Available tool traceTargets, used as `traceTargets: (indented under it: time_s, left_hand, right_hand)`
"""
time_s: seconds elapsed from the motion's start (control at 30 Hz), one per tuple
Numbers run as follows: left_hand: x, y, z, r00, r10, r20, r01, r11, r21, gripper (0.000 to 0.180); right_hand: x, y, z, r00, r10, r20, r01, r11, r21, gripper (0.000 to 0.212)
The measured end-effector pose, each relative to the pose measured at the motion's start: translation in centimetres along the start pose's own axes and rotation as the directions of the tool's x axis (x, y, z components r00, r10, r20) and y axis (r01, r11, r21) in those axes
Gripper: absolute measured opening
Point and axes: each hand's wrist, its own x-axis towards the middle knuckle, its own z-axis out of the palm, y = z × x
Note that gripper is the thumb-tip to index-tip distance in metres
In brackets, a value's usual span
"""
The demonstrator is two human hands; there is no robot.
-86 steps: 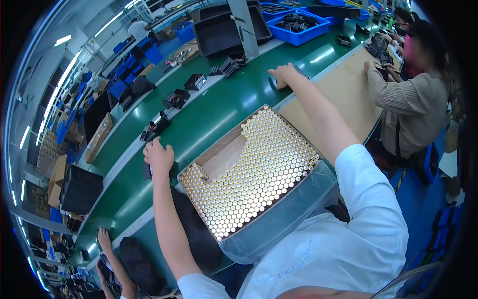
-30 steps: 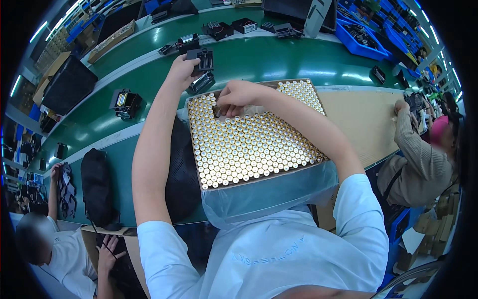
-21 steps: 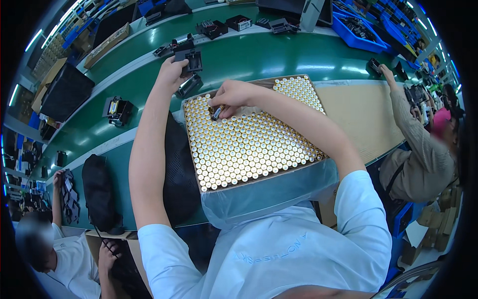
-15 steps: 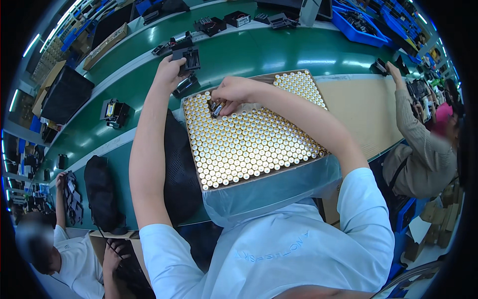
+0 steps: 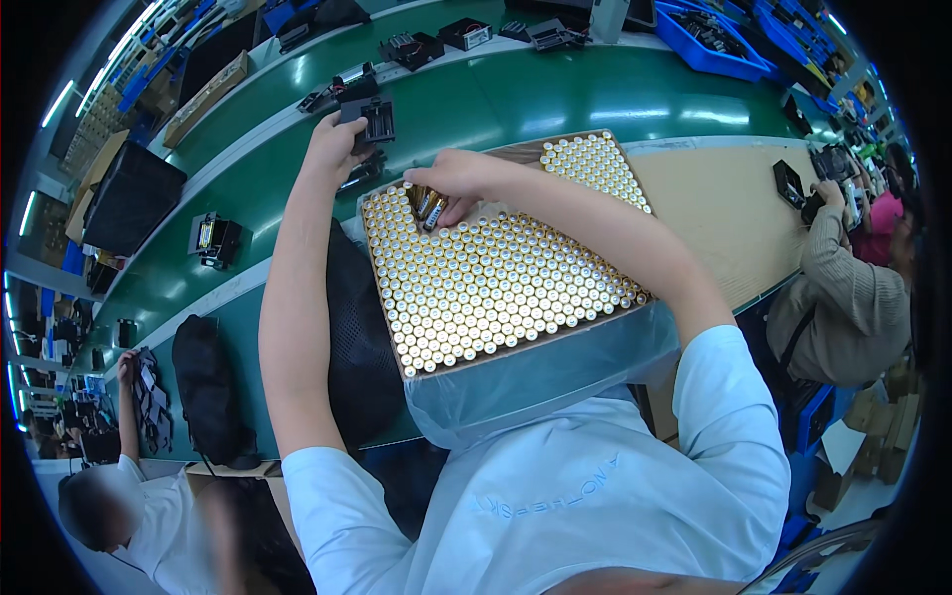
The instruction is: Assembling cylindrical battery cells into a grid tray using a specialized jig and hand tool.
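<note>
My left hand (image 5: 335,147) grips a black plastic battery case (image 5: 375,121) over the green belt, its open compartments facing up. My right hand (image 5: 458,177) is closed on several cylindrical batteries (image 5: 428,206) at the far left part of a carton. They lie tilted in its fingers, partly hidden by them. Upright batteries (image 5: 486,288) with pale ends stand packed in rows in this carton, which is lined with clear plastic (image 5: 516,392). Around my right hand a gap shows in the rows. Another black case (image 5: 363,171) sits on the belt just below my left hand.
On the green belt (image 5: 555,94) stands a black case with batteries (image 5: 213,238). Beyond are more black cases (image 5: 412,50) and a blue tray (image 5: 709,45). A black bag (image 5: 203,387) lies at left. Co-workers sit on both sides; the right one handles a black case (image 5: 788,183).
My right hand has tilted the batteries up so more of their sides show. My left hand stays nearly still. The right co-worker has brought a black case nearer; the left belt case slid slightly left.
</note>
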Motion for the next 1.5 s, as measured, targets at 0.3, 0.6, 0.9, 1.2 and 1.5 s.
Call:
traceTargets:
  time_s: [0.3,0.6,0.9,1.2,1.5]
  left_hand:
    - [0.2,-0.4,0.0,1.000,0.002,0.017,-0.003,0.999,0.038,0.040]
    - [0.9,-0.6,-0.1,0.999,0.008,0.036,-0.011,0.998,0.060,0.046]
    - [0.4,-0.6,0.0,0.999,0.010,0.034,-0.012,0.999,0.051,0.046]
    - [0.4,-0.7,0.1,0.999,-0.006,0.032,0.004,0.998,0.061,0.045]
    - [0.3,-0.4,0.0,0.999,0.000,0.048,-0.002,0.999,0.050,0.046]
  right_hand:
    - [1.0,0.8,-0.1,1.000,0.013,-0.016,-0.013,0.999,0.031,0.040]
    - [1.2,1.5,0.0,0.997,-0.072,-0.033,0.071,0.997,-0.038,0.036]
    - [0.1,0.8,0.4,0.992,-0.120,-0.027,0.112,0.973,-0.204,0.035]
    - [0.2,1.2,0.1,0.995,-0.096,-0.007,0.091,0.967,-0.237,0.030]
    - [0.3,1.4,0.0,0.989,-0.137,0.062,0.150,0.946,-0.288,0.024]
